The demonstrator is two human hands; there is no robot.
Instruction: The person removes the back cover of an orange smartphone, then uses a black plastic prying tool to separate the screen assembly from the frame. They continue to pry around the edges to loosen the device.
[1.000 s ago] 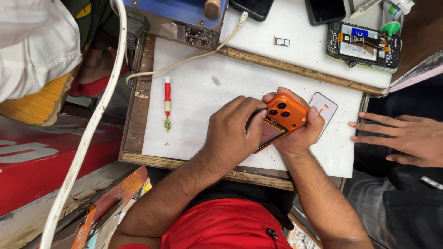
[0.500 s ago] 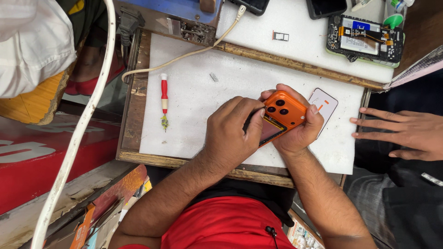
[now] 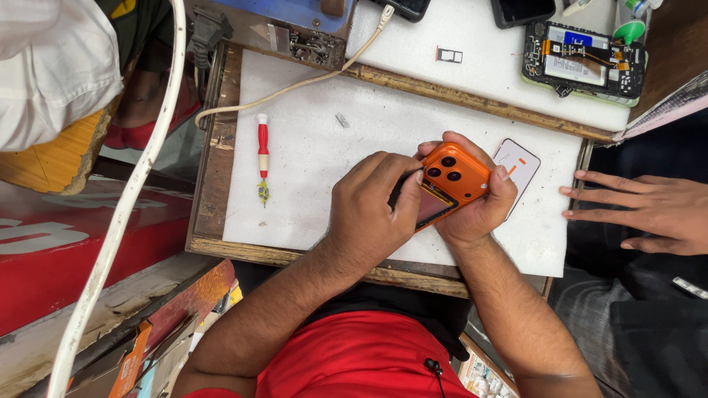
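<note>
Phone (image 3: 453, 177), orange and glossy with rounded corners, stays at the frame's centre over the white foam mat (image 3: 310, 169); your right hand (image 3: 479, 210) still grasps it, your left hand (image 3: 372, 214) fingers clenched against its edge.

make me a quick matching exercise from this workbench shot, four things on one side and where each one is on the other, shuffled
Things:
1. orange phone
2. red-handled screwdriver
3. opened phone with bare circuitry
4. white card with an orange mark

Places:
A. far right corner of the bench
B. lying alone on the white mat, left of both hands
C. flat on the mat, just beyond the right hand
D. held between the left hand and the right hand

Pairs: 1-D, 2-B, 3-A, 4-C
</note>
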